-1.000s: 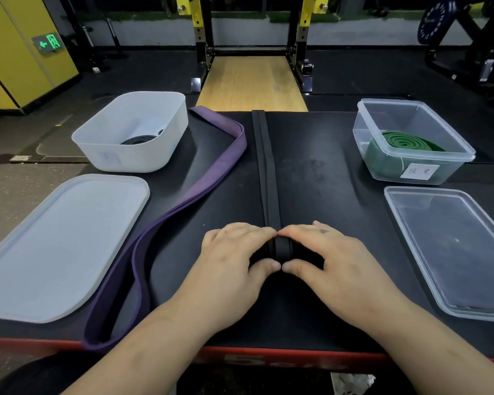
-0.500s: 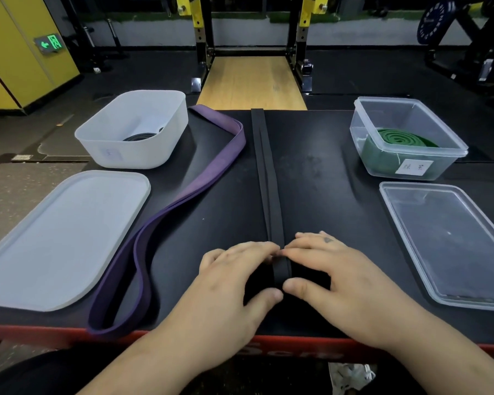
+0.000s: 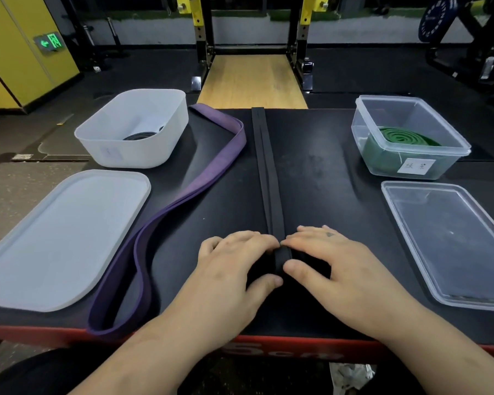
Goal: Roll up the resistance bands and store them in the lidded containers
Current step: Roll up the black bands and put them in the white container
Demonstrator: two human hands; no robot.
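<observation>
left hand + right hand: both curled round rolled end of black band | table | purple band lies loose

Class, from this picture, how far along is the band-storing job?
Done: a rolled green band sits in the clear container, a dark roll in the white container. In hand: the left hand and right hand grip the part-rolled black band. Left: finish it, roll the purple band, store both, fit the white lid and clear lid.
</observation>
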